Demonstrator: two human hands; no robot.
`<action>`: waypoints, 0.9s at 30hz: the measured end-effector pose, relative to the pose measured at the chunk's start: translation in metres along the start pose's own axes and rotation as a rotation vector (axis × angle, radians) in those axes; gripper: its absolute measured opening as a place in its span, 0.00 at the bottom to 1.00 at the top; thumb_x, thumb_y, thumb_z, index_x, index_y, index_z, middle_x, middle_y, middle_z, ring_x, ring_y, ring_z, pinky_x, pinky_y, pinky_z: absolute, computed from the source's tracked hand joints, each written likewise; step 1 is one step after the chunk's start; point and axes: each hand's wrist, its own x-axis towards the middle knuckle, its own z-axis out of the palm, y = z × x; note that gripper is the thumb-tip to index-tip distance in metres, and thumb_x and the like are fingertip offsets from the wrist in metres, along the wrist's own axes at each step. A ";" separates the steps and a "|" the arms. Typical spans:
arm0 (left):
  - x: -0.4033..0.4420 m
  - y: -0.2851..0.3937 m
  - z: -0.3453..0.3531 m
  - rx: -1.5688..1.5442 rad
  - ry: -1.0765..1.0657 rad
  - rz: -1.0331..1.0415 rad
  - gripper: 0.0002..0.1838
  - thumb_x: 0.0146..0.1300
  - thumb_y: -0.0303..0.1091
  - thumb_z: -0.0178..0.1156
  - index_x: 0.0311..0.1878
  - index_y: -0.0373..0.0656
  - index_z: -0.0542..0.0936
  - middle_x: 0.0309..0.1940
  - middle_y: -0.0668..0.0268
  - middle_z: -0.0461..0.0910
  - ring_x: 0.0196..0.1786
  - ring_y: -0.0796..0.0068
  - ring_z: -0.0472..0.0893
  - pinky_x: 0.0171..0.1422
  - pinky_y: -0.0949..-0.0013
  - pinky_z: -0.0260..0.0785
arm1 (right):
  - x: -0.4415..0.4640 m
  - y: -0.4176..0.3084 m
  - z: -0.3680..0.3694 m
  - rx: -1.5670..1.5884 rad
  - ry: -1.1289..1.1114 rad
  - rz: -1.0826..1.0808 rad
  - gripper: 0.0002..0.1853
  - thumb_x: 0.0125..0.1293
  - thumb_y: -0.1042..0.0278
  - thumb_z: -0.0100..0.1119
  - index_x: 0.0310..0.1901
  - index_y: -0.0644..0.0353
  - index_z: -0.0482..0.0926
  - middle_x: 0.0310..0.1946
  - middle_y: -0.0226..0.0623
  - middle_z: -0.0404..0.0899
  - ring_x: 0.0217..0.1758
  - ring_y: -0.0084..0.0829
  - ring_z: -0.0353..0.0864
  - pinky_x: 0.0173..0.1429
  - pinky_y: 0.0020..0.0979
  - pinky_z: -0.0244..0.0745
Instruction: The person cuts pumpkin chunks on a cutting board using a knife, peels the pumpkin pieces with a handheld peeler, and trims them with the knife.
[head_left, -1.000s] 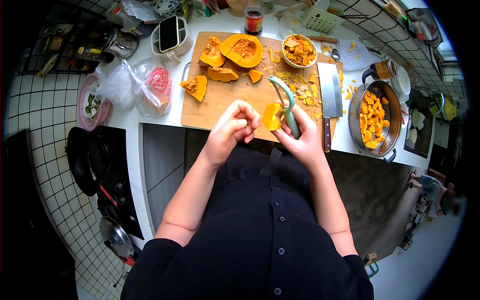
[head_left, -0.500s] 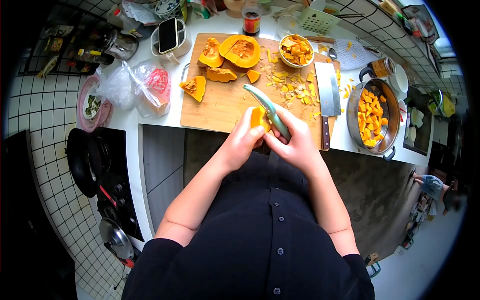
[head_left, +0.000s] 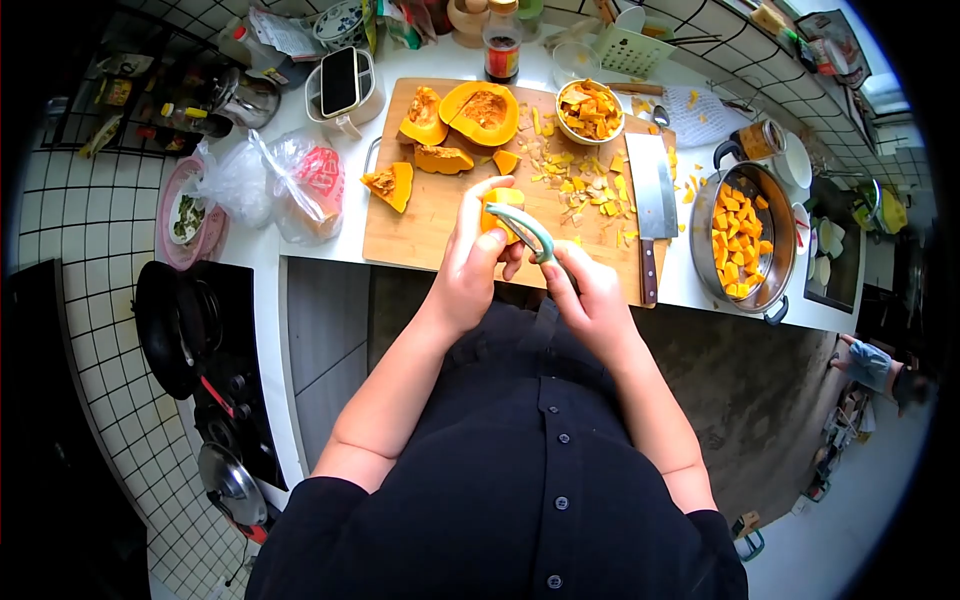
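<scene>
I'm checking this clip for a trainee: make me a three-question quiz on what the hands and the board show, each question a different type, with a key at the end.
1. Multiple choice: what does the left hand hold?
A) A spoon
B) A pumpkin piece
C) A bottle

2. True or false: the cleaver lies on the cutting board with its handle toward the person.

3. Short answer: which tool is in the right hand?

Key:
1. B
2. True
3. A peeler
</scene>
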 end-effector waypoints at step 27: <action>0.009 -0.002 -0.002 0.073 0.105 0.045 0.20 0.66 0.44 0.40 0.55 0.42 0.64 0.33 0.67 0.72 0.27 0.85 0.63 0.31 0.80 0.55 | 0.022 0.001 0.016 -0.413 0.159 -0.202 0.08 0.65 0.65 0.58 0.36 0.59 0.73 0.20 0.41 0.74 0.23 0.40 0.78 0.26 0.36 0.72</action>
